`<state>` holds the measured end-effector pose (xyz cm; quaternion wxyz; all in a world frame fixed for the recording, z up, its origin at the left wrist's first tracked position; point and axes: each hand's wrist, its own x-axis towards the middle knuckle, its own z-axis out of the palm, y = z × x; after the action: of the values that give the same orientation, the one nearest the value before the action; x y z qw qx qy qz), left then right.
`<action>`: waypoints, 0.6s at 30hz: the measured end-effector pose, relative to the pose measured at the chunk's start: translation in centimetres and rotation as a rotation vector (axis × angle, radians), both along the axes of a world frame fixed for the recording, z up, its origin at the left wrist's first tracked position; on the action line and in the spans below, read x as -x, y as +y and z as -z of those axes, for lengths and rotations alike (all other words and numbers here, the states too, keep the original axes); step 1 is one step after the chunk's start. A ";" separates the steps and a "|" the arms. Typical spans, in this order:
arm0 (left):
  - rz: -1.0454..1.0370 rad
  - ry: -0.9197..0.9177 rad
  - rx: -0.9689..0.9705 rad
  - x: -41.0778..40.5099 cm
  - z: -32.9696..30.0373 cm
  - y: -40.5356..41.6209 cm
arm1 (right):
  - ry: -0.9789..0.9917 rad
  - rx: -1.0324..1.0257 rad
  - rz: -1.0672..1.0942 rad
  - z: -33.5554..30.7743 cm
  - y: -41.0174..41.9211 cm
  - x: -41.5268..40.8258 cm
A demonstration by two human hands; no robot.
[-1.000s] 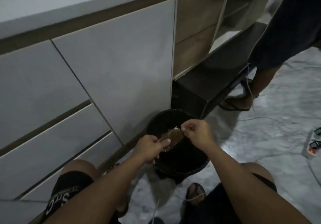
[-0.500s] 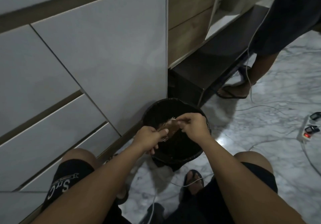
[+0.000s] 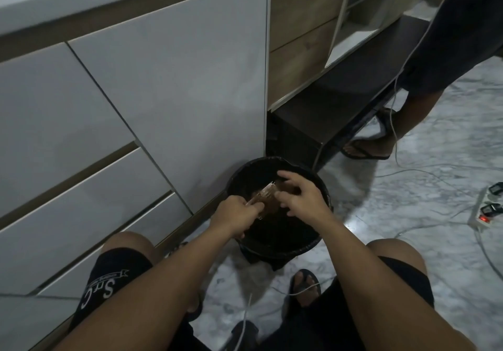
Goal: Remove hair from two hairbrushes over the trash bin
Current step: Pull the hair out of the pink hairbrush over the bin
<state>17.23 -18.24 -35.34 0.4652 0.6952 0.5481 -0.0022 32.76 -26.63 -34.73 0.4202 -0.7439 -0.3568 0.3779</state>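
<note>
A brown hairbrush [image 3: 268, 197] with pale bristles hangs over the black-lined trash bin [image 3: 307, 244] on the floor. My left hand [image 3: 236, 213] is closed around its handle at the bin's left rim. Over the brush head, my right hand [image 3: 298, 194] has its fingers spread and curled, fingertips at the bristles. Whether it pinches any hair is too dark to tell. Only one brush is in sight.
White drawer fronts [image 3: 122, 111] rise right behind the bin. A dark low shelf [image 3: 340, 100] stands at the back right, with another person's leg and sandalled foot [image 3: 367, 146] beside it. A power strip [image 3: 487, 209] and white cables lie on the marble floor at right.
My right hand has gone from a closed pinch at the brush's tip to spread fingers over the brush head. The left hand keeps its grip on the handle.
</note>
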 end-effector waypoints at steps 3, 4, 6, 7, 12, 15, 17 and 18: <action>0.003 0.011 -0.018 0.2 0.1 0.3 | -0.189 0.000 -0.044 1.0 -0.1 -0.1; -0.001 0.013 -0.017 0.3 0.2 0.4 | -0.197 0.018 -0.001 1.2 -0.1 -0.3; -0.021 0.007 0.003 0.6 0.4 0.6 | -0.188 0.027 0.161 1.7 0.2 -0.7; -0.041 -0.007 0.023 0.7 0.4 0.7 | -0.149 0.017 0.248 1.6 0.3 -0.9; -0.132 -0.069 0.070 0.9 0.9 0.8 | -0.122 -0.010 0.297 2.1 0.4 -0.8; -0.154 -0.099 0.078 0.6 0.8 0.8 | -0.134 0.028 0.091 1.7 0.2 -0.4; -0.152 -0.105 0.096 0.4 0.5 0.8 | -0.032 0.014 -0.009 1.2 0.0 0.0; -0.151 -0.108 0.107 0.3 0.3 0.9 | -0.002 -0.004 -0.050 1.1 0.0 0.2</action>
<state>16.95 -17.34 -35.60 0.5292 0.6253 0.5721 0.0409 32.52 -26.68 -35.87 0.4116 -0.7343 -0.3764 0.3869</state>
